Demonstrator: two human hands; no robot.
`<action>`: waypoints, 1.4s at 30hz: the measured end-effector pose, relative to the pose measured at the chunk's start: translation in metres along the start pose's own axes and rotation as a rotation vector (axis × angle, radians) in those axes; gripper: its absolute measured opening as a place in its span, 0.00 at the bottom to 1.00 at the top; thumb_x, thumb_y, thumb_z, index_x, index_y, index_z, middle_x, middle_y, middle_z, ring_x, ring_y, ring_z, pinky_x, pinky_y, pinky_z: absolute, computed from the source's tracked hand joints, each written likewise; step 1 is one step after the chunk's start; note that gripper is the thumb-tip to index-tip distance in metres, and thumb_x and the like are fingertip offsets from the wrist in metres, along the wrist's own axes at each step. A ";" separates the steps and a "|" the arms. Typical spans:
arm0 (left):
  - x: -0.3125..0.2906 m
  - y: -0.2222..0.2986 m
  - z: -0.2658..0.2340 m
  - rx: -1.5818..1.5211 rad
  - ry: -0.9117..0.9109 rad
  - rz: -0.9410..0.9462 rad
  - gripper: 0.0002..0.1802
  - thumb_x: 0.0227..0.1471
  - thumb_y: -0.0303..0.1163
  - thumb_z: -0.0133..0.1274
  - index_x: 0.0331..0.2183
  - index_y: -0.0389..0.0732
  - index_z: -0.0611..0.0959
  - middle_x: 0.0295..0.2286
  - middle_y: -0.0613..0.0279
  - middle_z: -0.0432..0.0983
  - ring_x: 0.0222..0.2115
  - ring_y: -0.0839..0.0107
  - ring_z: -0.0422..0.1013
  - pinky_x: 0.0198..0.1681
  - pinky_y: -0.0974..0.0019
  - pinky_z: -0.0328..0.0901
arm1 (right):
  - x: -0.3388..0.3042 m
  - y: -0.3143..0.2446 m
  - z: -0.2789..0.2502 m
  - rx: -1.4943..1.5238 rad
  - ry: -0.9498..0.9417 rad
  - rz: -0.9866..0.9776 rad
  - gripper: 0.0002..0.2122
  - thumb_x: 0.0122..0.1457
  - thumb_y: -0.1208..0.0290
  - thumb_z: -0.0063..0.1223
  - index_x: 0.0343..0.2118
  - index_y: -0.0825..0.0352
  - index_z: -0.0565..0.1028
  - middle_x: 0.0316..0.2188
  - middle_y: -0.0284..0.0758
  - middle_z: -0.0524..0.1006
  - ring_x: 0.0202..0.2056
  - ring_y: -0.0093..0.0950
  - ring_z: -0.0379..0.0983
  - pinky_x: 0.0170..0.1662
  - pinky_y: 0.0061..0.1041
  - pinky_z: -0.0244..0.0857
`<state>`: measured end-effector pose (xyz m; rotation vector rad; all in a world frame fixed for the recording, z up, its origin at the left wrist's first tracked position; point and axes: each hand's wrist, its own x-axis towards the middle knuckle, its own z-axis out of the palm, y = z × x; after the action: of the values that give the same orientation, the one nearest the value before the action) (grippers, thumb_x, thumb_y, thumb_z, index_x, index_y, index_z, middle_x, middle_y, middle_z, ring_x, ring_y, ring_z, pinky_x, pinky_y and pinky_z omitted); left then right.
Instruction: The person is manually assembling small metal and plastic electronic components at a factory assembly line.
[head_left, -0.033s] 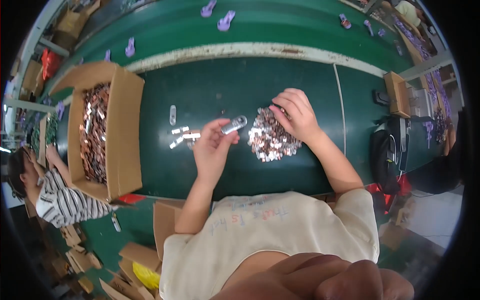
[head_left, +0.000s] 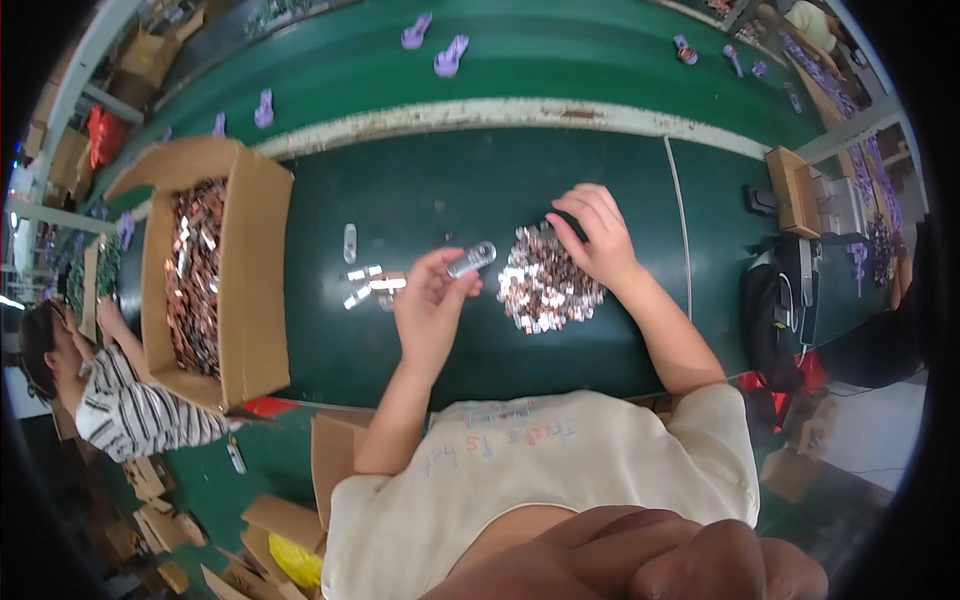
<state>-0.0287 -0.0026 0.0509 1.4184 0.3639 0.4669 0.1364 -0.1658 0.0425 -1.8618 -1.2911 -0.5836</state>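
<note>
In my left hand (head_left: 430,300), thumb and fingers pinch a long, round-ended clear and silvery piece (head_left: 474,260), tilted up to the right. My right hand (head_left: 600,240) is at the upper right edge of a pile of small shiny silver and copper-coloured metal pieces (head_left: 548,285). Its fingers are curled toward the thumb; whether a small piece sits between the tips is too fine to see. Left of my left hand lie several metal strips (head_left: 372,284) and another round-ended piece (head_left: 350,243), all on the dark green table (head_left: 480,180).
A tall cardboard box (head_left: 258,280) full of metal pieces stands at the left. Beyond a worn pale rail (head_left: 450,118), a green belt (head_left: 570,60) carries purple parts (head_left: 452,56). A person in a striped shirt (head_left: 150,405) works at far left. Black items (head_left: 765,305) lie at right.
The whole view has shifted slightly, so the table and box appear a little lower. Both hands keep nearly the same places, the left still holding the round-ended piece.
</note>
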 end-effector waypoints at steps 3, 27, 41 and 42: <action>0.002 -0.022 0.007 0.019 0.002 0.018 0.14 0.48 0.18 0.51 0.39 0.31 0.71 0.28 0.58 0.74 0.26 0.76 0.72 0.31 0.76 0.67 | -0.019 0.016 0.000 0.075 0.064 0.331 0.07 0.47 0.78 0.56 0.30 0.69 0.71 0.27 0.36 0.72 0.30 0.32 0.68 0.33 0.25 0.64; 0.009 -0.052 0.004 -0.017 0.013 0.009 0.14 0.48 0.19 0.51 0.40 0.33 0.71 0.29 0.60 0.73 0.27 0.76 0.71 0.33 0.75 0.67 | -0.023 0.046 0.015 0.468 0.175 0.777 0.05 0.52 0.74 0.53 0.30 0.68 0.72 0.21 0.29 0.74 0.23 0.14 0.68 0.25 0.13 0.60; 0.010 -0.055 0.002 -0.002 0.030 -0.011 0.14 0.48 0.19 0.51 0.39 0.32 0.70 0.30 0.59 0.73 0.27 0.76 0.71 0.32 0.76 0.68 | 0.036 0.180 -0.019 0.014 0.384 0.554 0.03 0.50 0.74 0.50 0.28 0.65 0.72 0.23 0.33 0.72 0.28 0.27 0.68 0.33 0.25 0.62; 0.010 -0.056 0.002 -0.005 0.030 -0.003 0.14 0.48 0.19 0.51 0.39 0.32 0.70 0.30 0.59 0.73 0.27 0.76 0.71 0.32 0.76 0.68 | 0.048 0.204 -0.032 -0.242 0.273 0.529 0.05 0.48 0.73 0.50 0.29 0.65 0.73 0.28 0.39 0.72 0.34 0.35 0.68 0.39 0.30 0.62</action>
<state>-0.0136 -0.0043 -0.0039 1.4066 0.3888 0.4874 0.3454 -0.2009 0.0275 -2.1210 -0.5340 -0.6924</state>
